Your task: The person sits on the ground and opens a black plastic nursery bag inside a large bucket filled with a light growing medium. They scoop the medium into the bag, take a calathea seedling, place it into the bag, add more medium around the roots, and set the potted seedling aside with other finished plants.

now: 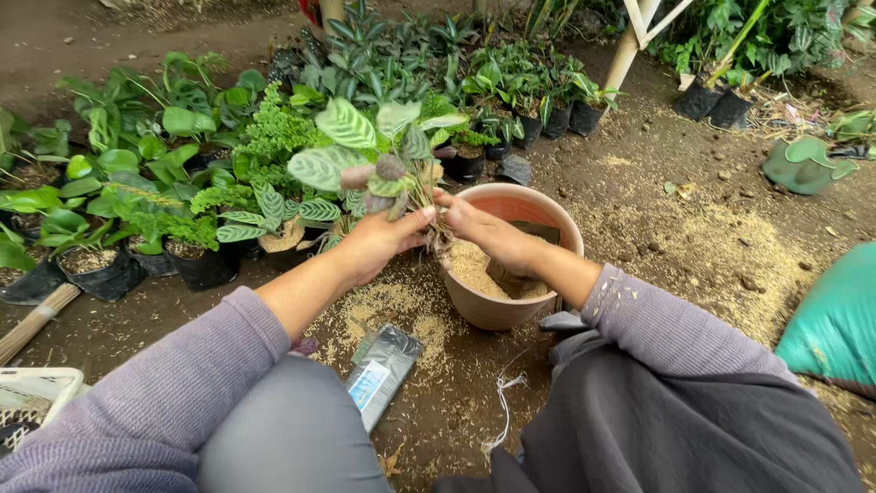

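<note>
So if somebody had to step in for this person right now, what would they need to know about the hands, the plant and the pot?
Left hand: closed around the base of the small plant with striped green leaves, holding it upright over the pot's near-left rim.
Right hand: gripping the same plant's stems and bare roots, just above the filling.
Round terracotta-coloured plastic pot: on the dirt ground, partly filled with pale husk-like potting mix.
Done: plant is out of any bag; pot holds some mix.
Left: the roots are not yet set in or covered.
Nearby: flattened black plastic bag by the left knee; spilled mix around the pot.
</note>
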`<state>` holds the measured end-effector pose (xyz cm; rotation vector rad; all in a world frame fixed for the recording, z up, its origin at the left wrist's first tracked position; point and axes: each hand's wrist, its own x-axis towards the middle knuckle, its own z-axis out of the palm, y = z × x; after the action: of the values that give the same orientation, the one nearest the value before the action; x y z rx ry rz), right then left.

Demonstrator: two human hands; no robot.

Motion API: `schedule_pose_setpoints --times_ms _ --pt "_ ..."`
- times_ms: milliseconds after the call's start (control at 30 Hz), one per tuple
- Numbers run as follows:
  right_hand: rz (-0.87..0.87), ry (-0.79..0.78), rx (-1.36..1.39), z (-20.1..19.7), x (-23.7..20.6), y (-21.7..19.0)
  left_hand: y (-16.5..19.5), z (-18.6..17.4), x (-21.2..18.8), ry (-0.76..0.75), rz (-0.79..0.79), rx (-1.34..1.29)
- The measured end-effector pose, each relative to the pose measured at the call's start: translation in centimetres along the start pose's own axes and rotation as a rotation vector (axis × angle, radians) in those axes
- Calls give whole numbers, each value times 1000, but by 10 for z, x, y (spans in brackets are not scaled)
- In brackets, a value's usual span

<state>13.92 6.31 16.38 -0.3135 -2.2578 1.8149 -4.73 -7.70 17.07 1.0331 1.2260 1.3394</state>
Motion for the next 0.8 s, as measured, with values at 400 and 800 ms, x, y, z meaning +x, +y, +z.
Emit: schedule_pose_setpoints --times_ms 400,800 --pt "378 -172 -457 3 -9 -1 -44 -47 20 92 173 -56" --pt "206 -135 -709 16 -15 -54 -37 -9 -13 155 137 39"
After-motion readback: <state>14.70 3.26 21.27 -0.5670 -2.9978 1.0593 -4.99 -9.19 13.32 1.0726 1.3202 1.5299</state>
